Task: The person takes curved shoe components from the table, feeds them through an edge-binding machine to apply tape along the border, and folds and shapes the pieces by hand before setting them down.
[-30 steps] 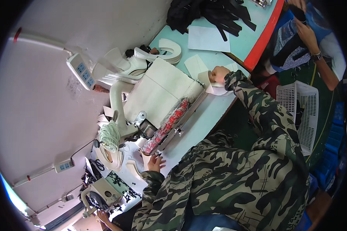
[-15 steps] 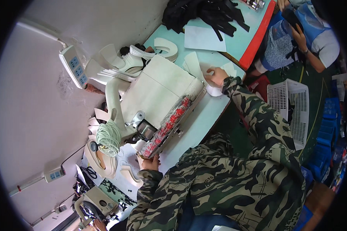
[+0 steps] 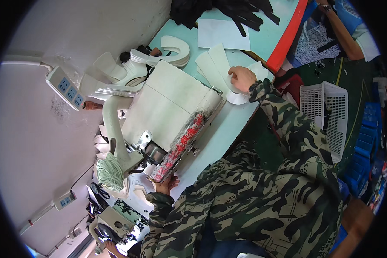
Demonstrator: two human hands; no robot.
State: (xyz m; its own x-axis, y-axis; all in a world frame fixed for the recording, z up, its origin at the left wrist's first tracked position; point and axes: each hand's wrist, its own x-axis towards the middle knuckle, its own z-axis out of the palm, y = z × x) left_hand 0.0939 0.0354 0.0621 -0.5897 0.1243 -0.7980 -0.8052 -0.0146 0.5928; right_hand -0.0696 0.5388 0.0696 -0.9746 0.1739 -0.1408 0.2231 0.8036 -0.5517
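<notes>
My right hand point(image 3: 243, 80) is over a small pile of white pieces beyond the machine. Its fingers are curled against a pale white strip point(image 3: 219, 60), which fans out beside another strip. Below that hand lies a curved white piece point(image 3: 236, 98). My left hand point(image 3: 167, 185) is at the near end of a cream sewing machine point(image 3: 159, 96). Its fingers are loosely spread, partly hidden under the machine's end, and I see nothing in them. A grey and red fuzzy strip point(image 3: 180, 146) runs along the machine's side facing me.
Stacks of curved white pieces point(image 3: 116, 81) stand by the wall. A coil of pale cord point(image 3: 109, 173) hangs at the machine's left. Black cloth point(image 3: 193, 13) and a white sheet point(image 3: 223, 34) lie on the far table. A white basket point(image 3: 335, 120) stands at right, below a co-worker's arm point(image 3: 342, 32).
The view has shifted slightly. My right hand's fingers have curled in, and a second white strip now shows fanned out beside it. My left hand's fingers have spread at the machine's end.
</notes>
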